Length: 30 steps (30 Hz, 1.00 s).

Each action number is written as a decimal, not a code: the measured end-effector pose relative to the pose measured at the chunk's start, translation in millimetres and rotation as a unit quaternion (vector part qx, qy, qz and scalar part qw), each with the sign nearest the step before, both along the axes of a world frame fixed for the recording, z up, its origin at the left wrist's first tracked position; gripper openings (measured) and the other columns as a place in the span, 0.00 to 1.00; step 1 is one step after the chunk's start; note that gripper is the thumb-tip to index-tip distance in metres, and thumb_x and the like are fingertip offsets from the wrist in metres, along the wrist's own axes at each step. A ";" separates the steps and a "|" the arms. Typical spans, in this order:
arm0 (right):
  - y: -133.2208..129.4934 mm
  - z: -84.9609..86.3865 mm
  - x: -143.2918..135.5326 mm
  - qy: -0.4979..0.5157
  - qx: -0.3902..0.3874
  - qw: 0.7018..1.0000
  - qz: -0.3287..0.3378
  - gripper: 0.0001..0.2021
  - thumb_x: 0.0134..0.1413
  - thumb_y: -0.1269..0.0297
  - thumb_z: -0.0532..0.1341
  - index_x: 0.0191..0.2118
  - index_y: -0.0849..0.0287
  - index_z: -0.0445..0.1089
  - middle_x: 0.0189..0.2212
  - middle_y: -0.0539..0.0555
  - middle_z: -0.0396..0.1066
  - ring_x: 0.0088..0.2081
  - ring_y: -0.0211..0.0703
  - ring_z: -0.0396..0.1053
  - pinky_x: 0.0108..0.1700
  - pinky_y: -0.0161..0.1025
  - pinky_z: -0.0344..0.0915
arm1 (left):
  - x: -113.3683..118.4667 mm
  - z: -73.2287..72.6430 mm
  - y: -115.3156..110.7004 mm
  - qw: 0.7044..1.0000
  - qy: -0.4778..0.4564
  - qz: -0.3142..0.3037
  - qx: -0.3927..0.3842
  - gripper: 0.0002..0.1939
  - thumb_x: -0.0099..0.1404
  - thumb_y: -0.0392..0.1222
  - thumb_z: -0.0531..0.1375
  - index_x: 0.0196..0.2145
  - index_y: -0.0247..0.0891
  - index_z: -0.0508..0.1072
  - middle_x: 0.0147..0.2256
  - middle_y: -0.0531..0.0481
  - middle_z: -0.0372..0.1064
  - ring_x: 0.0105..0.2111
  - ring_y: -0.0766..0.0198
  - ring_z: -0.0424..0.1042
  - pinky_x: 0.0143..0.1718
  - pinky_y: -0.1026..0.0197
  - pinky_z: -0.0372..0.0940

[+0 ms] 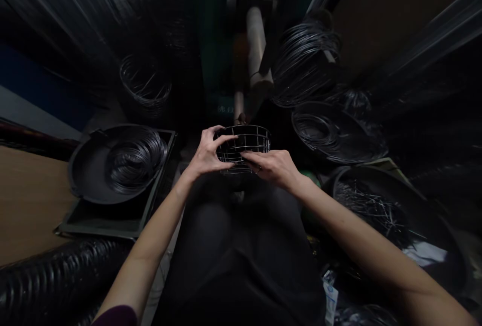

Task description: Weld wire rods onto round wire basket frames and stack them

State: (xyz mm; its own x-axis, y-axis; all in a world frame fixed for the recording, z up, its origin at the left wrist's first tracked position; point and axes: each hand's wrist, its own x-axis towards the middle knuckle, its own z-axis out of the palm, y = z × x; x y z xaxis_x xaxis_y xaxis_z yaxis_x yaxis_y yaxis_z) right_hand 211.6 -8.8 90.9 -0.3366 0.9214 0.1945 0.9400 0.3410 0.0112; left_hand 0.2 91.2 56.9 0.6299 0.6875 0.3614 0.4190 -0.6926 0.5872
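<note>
A round wire basket [259, 137] is held in front of the machine, above my knees. My left hand [213, 152] grips its left side, with the thumb low and the fingers spread over the wires. My right hand [273, 165] has its fingers pressed together at the basket's lower front wires; a ring shows on one finger. Just behind the basket is the lower end of a metal machine arm [257, 39].
At left a black pan [90, 175] with coiled wire rings rests on a crate [101, 228]. Right of me stand a pan [354, 140] of wire rings and a tub [444, 235] of short wires. Wire hoops [309, 60] hang behind at right.
</note>
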 end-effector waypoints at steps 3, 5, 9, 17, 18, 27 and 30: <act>7.5 4.5 2.4 -0.017 0.019 1.000 0.002 0.16 0.64 0.60 0.54 0.52 0.46 0.74 0.44 0.46 0.77 0.30 0.38 0.76 0.25 0.35 0.55 | 4.0 -0.8 7.4 1.000 -0.015 -0.006 0.001 0.37 0.47 0.48 0.74 0.54 0.46 0.71 0.58 0.41 0.55 0.59 0.44 0.56 0.61 0.39 0.58; 9.8 6.1 4.4 -0.023 0.021 1.000 0.003 0.15 0.64 0.60 0.55 0.52 0.45 0.74 0.44 0.46 0.77 0.30 0.38 0.76 0.24 0.35 0.54 | 6.4 -1.5 11.4 1.000 -0.026 -0.012 -0.006 0.36 0.47 0.46 0.74 0.54 0.45 0.71 0.58 0.41 0.55 0.59 0.44 0.56 0.62 0.40 0.58; 12.4 8.8 7.9 -0.022 0.011 1.000 -0.007 0.16 0.66 0.59 0.53 0.53 0.45 0.73 0.44 0.47 0.77 0.30 0.38 0.75 0.25 0.34 0.55 | 10.6 -1.9 17.1 0.999 -0.034 -0.017 -0.020 0.36 0.47 0.46 0.74 0.54 0.45 0.70 0.57 0.41 0.55 0.60 0.44 0.56 0.62 0.40 0.58; 27.9 11.7 11.1 -0.013 0.016 1.000 -0.014 0.15 0.65 0.59 0.54 0.53 0.46 0.73 0.45 0.46 0.77 0.34 0.39 0.76 0.26 0.35 0.59 | 15.5 1.4 31.9 0.999 -0.038 -0.011 -0.033 0.37 0.46 0.48 0.74 0.54 0.46 0.71 0.56 0.42 0.56 0.59 0.46 0.58 0.62 0.42 0.58; 28.5 11.7 11.0 -0.010 0.016 1.000 -0.016 0.15 0.65 0.59 0.54 0.53 0.46 0.73 0.45 0.46 0.77 0.34 0.38 0.76 0.26 0.35 0.58 | 15.5 1.4 33.3 0.999 -0.038 -0.012 -0.033 0.37 0.46 0.49 0.74 0.54 0.45 0.71 0.56 0.42 0.57 0.59 0.46 0.58 0.62 0.42 0.58; 16.9 1.0 13.0 0.073 0.090 0.989 -0.088 0.13 0.65 0.59 0.54 0.41 0.53 0.76 0.44 0.52 0.76 0.35 0.36 0.72 0.28 0.32 0.57 | 16.0 6.3 39.8 0.998 -0.036 -0.011 -0.051 0.37 0.45 0.54 0.74 0.52 0.45 0.72 0.55 0.43 0.60 0.58 0.47 0.60 0.62 0.42 0.57; 26.7 -2.4 17.5 0.104 0.098 0.983 -0.114 0.10 0.63 0.59 0.57 0.40 0.54 0.76 0.40 0.53 0.73 0.33 0.36 0.69 0.27 0.32 0.55 | 20.2 7.5 51.1 0.998 -0.035 0.000 -0.053 0.38 0.43 0.52 0.75 0.52 0.45 0.72 0.55 0.44 0.60 0.59 0.46 0.59 0.63 0.42 0.57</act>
